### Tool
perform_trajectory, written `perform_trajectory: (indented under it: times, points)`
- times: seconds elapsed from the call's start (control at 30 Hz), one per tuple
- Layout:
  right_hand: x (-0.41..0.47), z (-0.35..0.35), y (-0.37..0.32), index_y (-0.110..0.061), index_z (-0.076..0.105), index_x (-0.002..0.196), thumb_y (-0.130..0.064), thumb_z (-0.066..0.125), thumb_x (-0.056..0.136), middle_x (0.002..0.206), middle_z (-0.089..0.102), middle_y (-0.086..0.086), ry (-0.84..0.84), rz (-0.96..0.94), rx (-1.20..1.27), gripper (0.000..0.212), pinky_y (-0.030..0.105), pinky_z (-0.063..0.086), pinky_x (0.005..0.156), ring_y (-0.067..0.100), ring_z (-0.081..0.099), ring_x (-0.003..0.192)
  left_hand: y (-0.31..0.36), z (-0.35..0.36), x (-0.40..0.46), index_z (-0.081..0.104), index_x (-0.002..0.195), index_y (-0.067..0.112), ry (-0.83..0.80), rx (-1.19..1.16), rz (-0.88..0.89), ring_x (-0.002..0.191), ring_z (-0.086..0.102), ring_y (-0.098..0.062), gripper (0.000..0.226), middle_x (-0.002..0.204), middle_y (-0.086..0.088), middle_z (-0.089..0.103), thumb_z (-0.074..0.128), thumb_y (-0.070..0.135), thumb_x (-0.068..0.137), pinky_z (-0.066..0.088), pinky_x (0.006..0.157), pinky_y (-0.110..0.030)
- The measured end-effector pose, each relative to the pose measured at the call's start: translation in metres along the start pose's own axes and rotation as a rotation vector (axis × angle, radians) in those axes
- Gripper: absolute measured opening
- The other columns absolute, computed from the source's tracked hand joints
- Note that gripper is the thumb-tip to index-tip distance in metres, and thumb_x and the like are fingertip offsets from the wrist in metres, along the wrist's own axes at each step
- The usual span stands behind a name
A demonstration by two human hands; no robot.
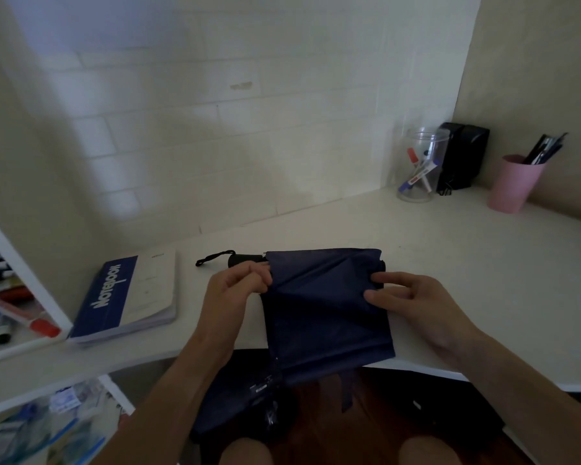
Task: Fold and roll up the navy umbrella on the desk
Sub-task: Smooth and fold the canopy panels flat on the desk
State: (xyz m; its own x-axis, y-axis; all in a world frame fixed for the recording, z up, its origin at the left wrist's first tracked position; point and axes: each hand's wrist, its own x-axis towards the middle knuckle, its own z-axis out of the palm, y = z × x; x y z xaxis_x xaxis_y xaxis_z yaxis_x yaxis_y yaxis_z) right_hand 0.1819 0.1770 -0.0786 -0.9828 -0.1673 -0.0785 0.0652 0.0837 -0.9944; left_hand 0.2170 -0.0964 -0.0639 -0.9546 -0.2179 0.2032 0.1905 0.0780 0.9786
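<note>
Head view, items listed from the left. One white shelf unit (31, 290) at the left edge, holding several markers, count unclear through blur. One notebook (128, 297), blue and white cover, lying flat on the worktop (483, 263). One navy umbrella (326, 310), collapsed, lying across the middle of the worktop with its black handle (245, 258) and one wrist loop pointing left; its loose fabric spills over the near edge and hangs down toward the person's lap. Two hands: left hand (235, 286), fingers curled, pinching the fabric at the handle end; right hand (413, 297), thumb and fingers pinching a fold at the far end of the canopy. One clear jar (420, 166) with a few markers inside, near the back wall. One black box-like object (463, 156) just behind the jar, in the corner. One pink cup (514, 186) with dark pens, furthest right.

Surface: pale, smooth worktop fitted into a corner; white brick-pattern wall behind, plain beige wall at right. Near edge curves inward at the person's seat; dark floor and two knees visible below it. Bare worktop lies between umbrella and jar, and to the right of the right hand.
</note>
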Motion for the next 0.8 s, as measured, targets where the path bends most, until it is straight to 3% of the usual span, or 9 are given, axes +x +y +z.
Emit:
perform_trajectory:
  times: [0.1, 0.13, 0.2, 0.27, 0.4, 0.53, 0.6, 0.67, 0.8]
  points:
    - [0.0, -0.002, 0.001, -0.015, 0.071, 0.118, -0.025, 0.085, 0.074, 0.101, 0.081, 0.01, -0.007, 0.008, 0.032, 0.047, 0.05, 0.052, 0.103, 0.029, 0.074, 0.103, 0.001, 0.001, -0.004, 0.063, 0.066, 0.014, -0.062, -0.207, -0.112, 0.073, 0.056, -0.016, 0.009, 0.069, 0.001, 0.061, 0.063, 0.016, 0.058, 0.044, 0.077, -0.032]
    - [0.0, -0.001, 0.001, -0.013, 0.071, 0.117, -0.023, 0.083, 0.076, 0.101, 0.08, 0.011, -0.006, 0.006, 0.042, 0.044, 0.049, 0.052, 0.104, 0.029, 0.073, 0.104, -0.002, -0.001, -0.005, 0.065, 0.074, 0.011, -0.079, -0.205, -0.162, 0.072, 0.06, -0.017, 0.023, 0.072, 0.002, 0.066, 0.07, 0.024, 0.055, 0.047, 0.077, -0.033]
    - [0.0, -0.001, 0.002, -0.008, 0.074, 0.11, -0.018, 0.079, 0.081, 0.099, 0.08, 0.015, 0.004, -0.01, 0.064, 0.03, 0.046, 0.052, 0.102, 0.029, 0.073, 0.103, -0.005, -0.004, -0.009, 0.074, 0.1, 0.014, -0.139, -0.021, -0.243, 0.087, 0.072, -0.023, 0.052, 0.09, -0.001, 0.079, 0.082, 0.047, 0.061, 0.053, 0.088, -0.04]
    - [0.0, -0.001, 0.002, -0.005, 0.073, 0.098, -0.016, 0.076, 0.086, 0.098, 0.077, 0.021, 0.007, -0.02, 0.082, 0.017, 0.045, 0.053, 0.093, 0.031, 0.07, 0.094, -0.004, -0.003, -0.014, 0.074, 0.114, 0.021, -0.162, 0.157, -0.295, 0.096, 0.075, -0.018, 0.066, 0.099, -0.001, 0.081, 0.084, 0.063, 0.063, 0.054, 0.097, -0.039]
    - [0.002, -0.006, 0.002, -0.011, 0.066, 0.081, -0.011, 0.064, 0.091, 0.085, 0.066, 0.016, -0.046, -0.007, 0.203, 0.01, 0.041, 0.046, 0.081, 0.029, 0.061, 0.084, -0.004, -0.001, -0.013, 0.062, 0.12, 0.018, -0.096, 0.217, -0.321, 0.082, 0.075, -0.004, 0.057, 0.089, -0.001, 0.081, 0.088, 0.04, 0.075, 0.051, 0.077, -0.018]
    - [-0.002, -0.005, -0.004, -0.015, 0.058, 0.062, -0.007, 0.061, 0.075, 0.067, 0.053, 0.005, -0.112, -0.003, 0.319, 0.016, 0.034, 0.039, 0.065, 0.021, 0.051, 0.067, -0.005, -0.001, -0.017, 0.075, 0.101, 0.011, -0.221, 0.296, -0.282, 0.078, 0.075, -0.006, 0.014, 0.084, -0.002, 0.081, 0.077, 0.017, 0.089, 0.055, 0.075, -0.013]
    - [-0.004, -0.004, -0.003, -0.015, 0.057, 0.068, -0.014, 0.068, 0.073, 0.071, 0.057, 0.008, -0.125, -0.02, 0.253, 0.012, 0.035, 0.041, 0.066, 0.024, 0.054, 0.069, -0.005, -0.001, -0.017, 0.076, 0.093, 0.006, -0.217, 0.265, -0.28, 0.084, 0.073, -0.009, 0.008, 0.089, -0.003, 0.08, 0.072, 0.012, 0.091, 0.052, 0.074, -0.014]
    - [-0.006, -0.004, -0.001, -0.015, 0.058, 0.085, -0.018, 0.08, 0.079, 0.082, 0.07, 0.013, -0.096, -0.06, 0.171, 0.023, 0.037, 0.049, 0.068, 0.028, 0.065, 0.075, -0.007, -0.001, -0.014, 0.069, 0.088, 0.002, -0.174, 0.208, -0.293, 0.091, 0.068, -0.022, 0.013, 0.094, -0.01, 0.076, 0.065, 0.015, 0.089, 0.049, 0.082, -0.028]
    - [-0.014, -0.003, 0.002, -0.021, 0.055, 0.121, -0.003, 0.079, 0.078, 0.097, 0.077, 0.019, -0.148, -0.227, 0.075, 0.052, 0.036, 0.06, 0.074, 0.031, 0.075, 0.087, -0.012, 0.004, -0.013, 0.059, 0.09, 0.009, -0.11, 0.205, -0.251, 0.089, 0.049, -0.022, 0.009, 0.094, -0.012, 0.057, 0.051, 0.008, 0.093, 0.037, 0.074, -0.032]
